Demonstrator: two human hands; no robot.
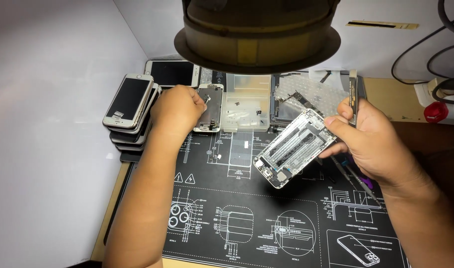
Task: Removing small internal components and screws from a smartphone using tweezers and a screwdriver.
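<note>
While the right hand [371,139] grips an opened phone housing [294,147] tilted above the black repair mat [247,223] on the bench, with tweezers [352,97] pinched against it, the left hand [180,111] is closed on a detached screen assembly [210,106] farther off. A clear parts tray [245,110] lies just right of that assembly (small screws inside), and a stack of phones [130,111] sits at far left.

A stack of phones [130,111] sat at the black diagram mat's [247,223] left edge, a clear parts tray [247,106] lay behind, cables [435,54] and a red plug [436,111] stood far right.
</note>
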